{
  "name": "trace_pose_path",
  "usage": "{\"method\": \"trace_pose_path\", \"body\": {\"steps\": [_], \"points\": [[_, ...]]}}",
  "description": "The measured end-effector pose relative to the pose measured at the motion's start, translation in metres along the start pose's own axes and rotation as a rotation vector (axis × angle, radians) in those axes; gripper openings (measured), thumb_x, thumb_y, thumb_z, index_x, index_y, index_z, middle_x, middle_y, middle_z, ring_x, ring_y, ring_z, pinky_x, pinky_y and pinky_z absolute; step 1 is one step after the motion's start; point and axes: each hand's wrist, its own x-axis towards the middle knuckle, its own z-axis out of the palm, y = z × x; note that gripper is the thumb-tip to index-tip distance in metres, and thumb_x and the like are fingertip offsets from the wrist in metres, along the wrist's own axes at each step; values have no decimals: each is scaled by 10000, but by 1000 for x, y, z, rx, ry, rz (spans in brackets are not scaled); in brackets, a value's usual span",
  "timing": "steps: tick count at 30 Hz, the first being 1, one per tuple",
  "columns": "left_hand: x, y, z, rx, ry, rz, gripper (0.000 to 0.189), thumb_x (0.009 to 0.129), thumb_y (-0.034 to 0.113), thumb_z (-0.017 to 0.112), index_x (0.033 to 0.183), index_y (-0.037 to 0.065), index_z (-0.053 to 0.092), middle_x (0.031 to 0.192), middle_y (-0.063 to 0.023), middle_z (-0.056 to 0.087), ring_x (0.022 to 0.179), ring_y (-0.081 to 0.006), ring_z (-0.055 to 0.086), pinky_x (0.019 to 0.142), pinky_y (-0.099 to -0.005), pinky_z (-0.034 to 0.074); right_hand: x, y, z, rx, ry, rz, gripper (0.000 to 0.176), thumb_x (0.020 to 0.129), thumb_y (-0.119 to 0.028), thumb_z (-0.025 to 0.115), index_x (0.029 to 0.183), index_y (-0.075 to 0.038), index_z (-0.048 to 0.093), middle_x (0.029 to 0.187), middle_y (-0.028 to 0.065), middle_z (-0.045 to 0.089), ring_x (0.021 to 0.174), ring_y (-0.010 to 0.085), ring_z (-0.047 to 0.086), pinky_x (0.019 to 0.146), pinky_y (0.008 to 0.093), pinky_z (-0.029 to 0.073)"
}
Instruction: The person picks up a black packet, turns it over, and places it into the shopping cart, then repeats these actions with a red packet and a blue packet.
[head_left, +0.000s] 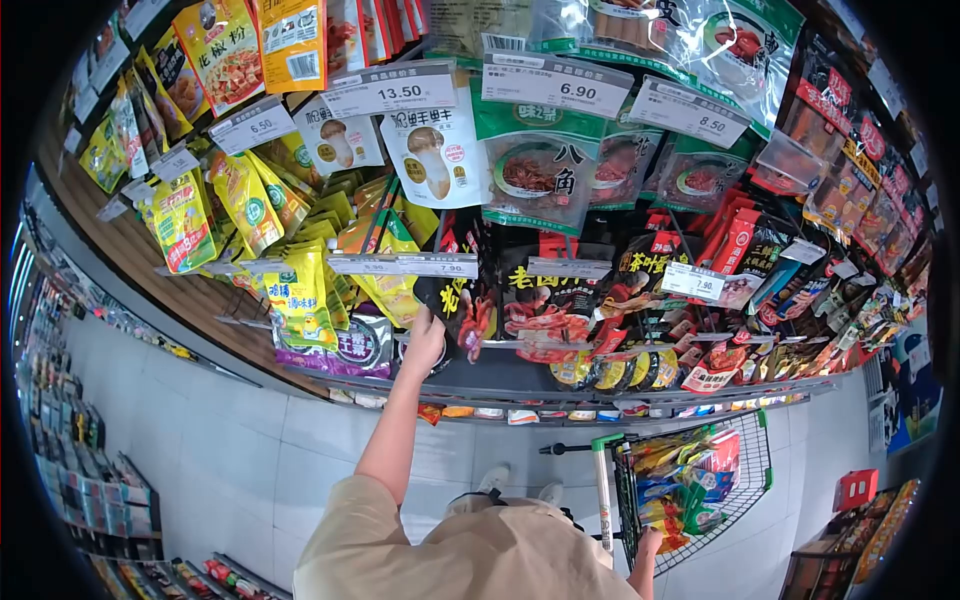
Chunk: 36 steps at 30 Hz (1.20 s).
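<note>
My left hand reaches up to the shelf rack, fingers closed on the left edge of a black seasoning packet with yellow lettering and a red food picture. Beside it hang similar black packets to the right and yellow seasoning packets to the left. Low on the right, my right hand is wrapped round part of the shopping cart. Several colourful packages lie inside the cart.
Price tags stick out in front of the hanging packets. White mushroom packets and green-topped spice bags hang above. Another stocked shelf stands at the left, and a display with a red box at the lower right. The floor is pale tile.
</note>
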Motion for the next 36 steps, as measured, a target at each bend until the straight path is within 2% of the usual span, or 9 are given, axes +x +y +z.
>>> {"method": "trace_pose_path", "body": {"steps": [5, 7, 11, 15, 21, 31, 33, 35, 36], "points": [[3, -11, -5, 32, -57, -19, 301, 944, 44, 560, 1233, -27, 518, 1132, -121, 635, 1037, -224, 598, 951, -334, 441, -6, -6, -5, 16, -23, -6, 299, 924, -209, 626, 1038, 56, 701, 957, 235, 720, 902, 399, 677, 798, 429, 504], [6, 2, 0, 195, -152, 200, 334, 942, 140, 614, 1228, -31, 589, 1082, -109, 690, 1012, -203, 625, 897, -330, 467, -4, -6, -5, 1, -33, 4, 295, 923, -206, 624, 1037, 54, 703, 960, 238, 719, 906, 400, 676, 800, 431, 505], [7, 3, 4, 206, -15, 85, 358, 918, 212, 668, 1182, -27, 625, 1085, -150, 696, 1012, -274, 646, 891, -355, 477, -5, -4, -3, 21, -6, 0, 298, 912, -214, 622, 1026, 48, 710, 955, 245, 716, 903, 407, 674, 804, 438, 506], [-2, 2, -2, 263, 42, 93, 333, 926, 189, 649, 1167, -41, 632, 1075, -140, 700, 975, -253, 652, 881, -350, 481, -1, 2, 0, 5, 11, -27, 314, 902, -233, 619, 1019, 42, 715, 942, 246, 716, 903, 413, 674, 810, 442, 506], [1, 1, -39, -21, -10, -17, 179, 895, 15, 597, 1042, -26, 691, 961, -55, 723, 872, -129, 648, 797, -281, 504, -1, -1, 0, 1, -36, 17, 324, 899, -248, 614, 1011, 37, 720, 919, 240, 718, 901, 415, 676, 817, 443, 505], [20, 0, -53, -86, 51, -114, 192, 997, 97, 538, 1087, -5, 673, 937, -11, 694, 808, -81, 616, 739, -235, 491, 2, 1, 0, -18, -47, 0, 339, 921, -261, 606, 1023, 42, 718, 916, 233, 721, 901, 391, 687, 806, 431, 509], [24, -36, -63, -24, 37, -63, 225, 1020, 145, 519, 1134, 6, 654, 998, -26, 680, 874, -89, 599, 784, -254, 477, 2, 2, 0, -27, -60, -2, 339, 925, -259, 606, 1035, 43, 716, 928, 232, 723, 906, 389, 688, 809, 429, 509], [18, -52, -65, -112, 124, -4, 331, 1030, 224, 526, 1286, 17, 561, 1205, -60, 624, 1045, -113, 591, 880, -277, 462, -1, 1, 0, 23, -46, 31, 336, 926, -245, 605, 1059, 46, 709, 949, 232, 723, 909, 390, 688, 809, 430, 510], [11, -51, -61, -328, 82, -24, 493, 1049, 274, 488, 1459, 28, 367, 1407, -108, 489, 1245, -162, 498, 1021, -314, 414, -3, 0, 0, 24, -44, 33, 336, 926, -245, 605, 1059, 46, 709, 949, 232, 723, 909, 390, 688, 809, 430, 510]]}}
